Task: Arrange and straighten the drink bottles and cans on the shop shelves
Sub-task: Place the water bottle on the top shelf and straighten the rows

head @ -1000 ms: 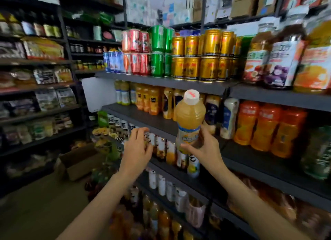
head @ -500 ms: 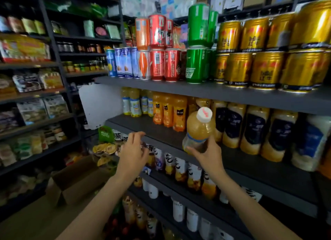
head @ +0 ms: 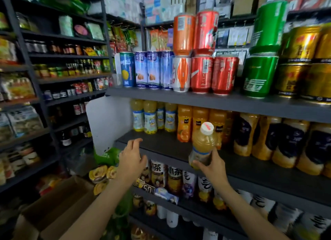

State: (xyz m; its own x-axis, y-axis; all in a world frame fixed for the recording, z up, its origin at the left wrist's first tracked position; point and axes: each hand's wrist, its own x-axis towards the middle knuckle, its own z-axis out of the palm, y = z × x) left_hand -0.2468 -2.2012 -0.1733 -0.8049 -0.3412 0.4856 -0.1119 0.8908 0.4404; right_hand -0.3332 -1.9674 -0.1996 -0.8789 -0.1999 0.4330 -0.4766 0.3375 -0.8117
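Here, right grip (head: 212, 165) – juice bottle (head: 203, 146), amber-filled

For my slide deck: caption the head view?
Right hand holds a juice bottle over the shelf; left hand reaches alongside.

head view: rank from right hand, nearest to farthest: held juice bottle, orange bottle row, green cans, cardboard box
1. Juice bottle: gripped in the right hand, at the middle shelf's front.
2. Orange bottle row: just behind it, same shelf.
3. Green cans: shelf above, up and right.
4. Cardboard box: floor, far lower left, beyond the left hand.
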